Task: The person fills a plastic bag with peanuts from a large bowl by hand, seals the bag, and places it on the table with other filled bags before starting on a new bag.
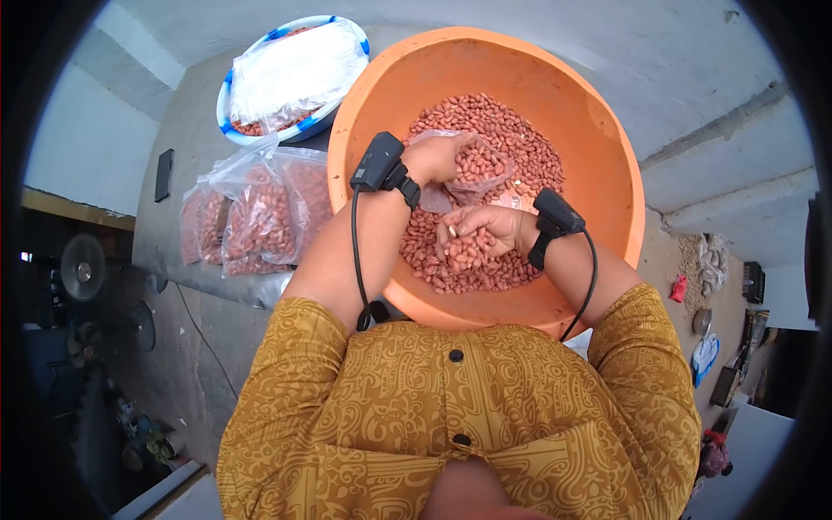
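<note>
A large orange basin (598, 139) stands in front of me with loose reddish-skinned peanuts (485, 117) in its bottom. Inside it, my left hand (438, 158) is closed on the edge of a clear plastic bag (484, 178), whose mouth is spread and which has peanuts in it. Just nearer to me, my right hand (487, 225) is curled around a handful of peanuts (468, 251), low over the pile. Part of the bag is hidden behind my left hand.
Left of the basin, several filled plastic bags of peanuts (260, 217) lie together on a dark grey surface (160, 238). Behind them is a blue-and-white basin (225, 113) with a stack of clear plastic bags (299, 74) over peanuts. A black phone (164, 176) lies farther left.
</note>
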A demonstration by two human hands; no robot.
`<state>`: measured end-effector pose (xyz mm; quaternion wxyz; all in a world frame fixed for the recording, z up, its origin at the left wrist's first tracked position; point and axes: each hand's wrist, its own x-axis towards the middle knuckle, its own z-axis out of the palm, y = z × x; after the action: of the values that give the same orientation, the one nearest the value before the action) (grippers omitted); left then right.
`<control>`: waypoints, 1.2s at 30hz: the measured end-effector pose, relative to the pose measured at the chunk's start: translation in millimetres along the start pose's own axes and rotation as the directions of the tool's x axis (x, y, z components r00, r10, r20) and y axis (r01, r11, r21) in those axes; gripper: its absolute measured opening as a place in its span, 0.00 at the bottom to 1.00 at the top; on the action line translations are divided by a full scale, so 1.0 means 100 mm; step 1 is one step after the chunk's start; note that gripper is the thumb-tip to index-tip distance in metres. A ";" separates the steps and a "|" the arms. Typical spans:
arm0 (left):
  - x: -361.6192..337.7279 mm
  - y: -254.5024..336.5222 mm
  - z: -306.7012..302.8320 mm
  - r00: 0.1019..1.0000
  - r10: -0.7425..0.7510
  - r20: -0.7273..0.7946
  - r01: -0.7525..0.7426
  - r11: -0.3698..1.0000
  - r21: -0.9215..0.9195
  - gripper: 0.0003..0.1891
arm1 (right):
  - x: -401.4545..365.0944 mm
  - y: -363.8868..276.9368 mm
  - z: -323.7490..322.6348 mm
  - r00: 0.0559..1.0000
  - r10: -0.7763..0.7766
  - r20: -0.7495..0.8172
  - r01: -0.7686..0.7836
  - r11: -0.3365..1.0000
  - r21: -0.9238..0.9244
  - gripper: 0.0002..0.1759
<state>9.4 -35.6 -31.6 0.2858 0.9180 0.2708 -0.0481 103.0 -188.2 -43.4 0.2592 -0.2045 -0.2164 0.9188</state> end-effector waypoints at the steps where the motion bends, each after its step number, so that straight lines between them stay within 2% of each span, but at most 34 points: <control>1: 0.00 0.00 0.00 1.000 -0.008 0.008 0.008 1.000 -0.006 0.44 | -0.05 -0.13 0.08 0.996 -0.083 -0.029 0.084 0.996 0.029 0.15; 4: 0.04 -0.07 0.05 0.995 0.064 -0.072 -0.064 0.998 0.002 0.45 | -0.20 -0.41 0.07 0.900 -0.413 -0.141 0.409 0.911 -0.059 0.13; 5: 0.04 -0.06 0.05 0.998 0.042 -0.049 -0.042 0.999 0.005 0.45 | -0.26 -0.49 0.10 0.832 -0.484 -0.272 0.481 0.873 -0.082 0.12; 7: 0.00 0.01 0.00 1.000 -0.002 0.000 0.002 1.000 0.014 0.45 | -0.32 -0.60 0.15 0.630 -0.589 -0.507 0.603 0.782 -0.159 0.11; 10: 0.00 0.05 0.01 1.000 -0.023 -0.015 0.023 0.999 0.024 0.46 | -0.27 -0.63 0.06 0.316 -0.729 -0.607 0.651 0.632 -0.421 0.11; 11: -0.01 0.07 0.01 0.999 -0.030 -0.018 0.031 0.999 0.027 0.46 | -0.26 -0.61 0.05 0.316 -0.742 -0.592 0.630 0.631 -0.454 0.15; 14: -0.06 0.12 -0.04 0.999 -0.042 -0.030 0.043 0.999 0.020 0.46 | -0.23 -0.61 -0.01 0.452 -0.735 -0.505 0.508 0.678 -0.531 0.19; 15: -0.05 0.09 -0.02 0.999 -0.041 -0.034 0.041 0.999 0.005 0.46 | -0.21 -0.60 0.01 0.447 -0.755 -0.479 0.490 0.655 -0.576 0.22; 16: -0.04 0.06 0.00 0.999 -0.040 -0.037 0.040 0.999 -0.010 0.46 | -0.22 -0.61 -0.02 0.321 -0.841 -0.435 0.252 0.518 -0.817 0.22; 17: -0.02 0.04 0.02 0.998 -0.051 -0.022 0.052 0.998 0.019 0.43 | -0.25 -0.63 -0.08 0.220 -0.915 -0.337 -0.040 0.337 -0.941 0.22; 18: -0.04 0.05 0.01 0.998 -0.063 -0.008 0.063 0.997 0.047 0.41 | -0.29 -0.62 -0.14 0.157 -0.967 -0.200 -0.345 0.136 -0.929 0.22; 19: -0.04 0.07 -0.01 0.997 -0.073 0.005 0.072 0.995 0.075 0.39 | -0.33 -0.60 -0.19 0.132 -0.969 -0.211 -0.468 0.126 -0.875 0.21; 21: -0.02 0.03 0.02 0.999 -0.012 -0.046 0.016 0.995 0.096 0.43 | -0.42 -0.54 -0.33 0.079 -0.972 -0.220 -0.686 0.107 -0.720 0.20; 22: -0.03 0.04 0.00 0.997 0.018 -0.071 -0.010 0.994 0.108 0.45 | -0.46 -0.52 -0.44 0.104 -0.910 -0.401 -0.647 0.245 -0.722 0.19; 24: -0.09 0.13 -0.07 0.999 -0.038 -0.016 0.039 0.995 0.091 0.45 | -0.47 -0.49 -0.69 0.183 -0.688 -0.703 -0.573 0.506 -0.644 0.17; 25: -0.11 0.17 -0.12 0.998 -0.066 0.011 0.065 0.994 0.083 0.44 | -0.43 -0.44 -0.76 0.205 -0.679 -0.705 -0.464 0.567 -0.681 0.16; 27: -0.07 0.10 -0.05 0.999 -0.022 -0.048 0.027 0.994 0.102 0.43 | -0.35 -0.33 -0.86 0.252 -0.666 -0.702 -0.227 0.665 -0.712 0.14; 30: -0.02 0.04 0.01 0.994 0.014 -0.108 -0.006 0.997 0.075 0.42 | -0.29 -0.30 -0.87 0.226 -0.761 -0.608 -0.198 0.576 -0.793 0.12; 31: -0.03 0.06 -0.01 0.993 0.019 -0.119 -0.012 0.998 0.055 0.41 | -0.32 -0.33 -0.81 0.199 -0.763 -0.615 -0.288 0.554 -0.781 0.13; 32: -0.04 0.09 -0.03 0.991 0.023 -0.130 -0.019 0.999 0.034 0.41 | -0.32 -0.37 -0.76 0.181 -0.794 -0.580 -0.201 0.547 -0.812 0.12; 34: -0.13 0.20 -0.17 0.963 0.090 -0.256 -0.168 0.937 -0.306 0.37 | -0.29 -0.46 -0.63 0.134 -0.849 -0.511 -0.026 0.513 -0.858 0.11; 35: -0.17 0.26 -0.26 0.940 0.104 -0.324 -0.251 0.854 -0.455 0.35 | -0.31 -0.60 -0.27 0.106 -0.853 -0.512 0.065 0.520 -0.852 0.10; 36: -0.20 0.29 -0.34 0.917 0.102 -0.385 -0.322 0.758 -0.567 0.32 | -0.35 -0.70 -0.07 0.062 -0.890 -0.451 0.149 0.455 -0.878 0.10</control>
<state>5.3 -46.2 15.6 0.5250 0.7922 0.2082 0.2313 161.4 -151.7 -4.6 0.5885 -0.6420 -0.3851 0.3053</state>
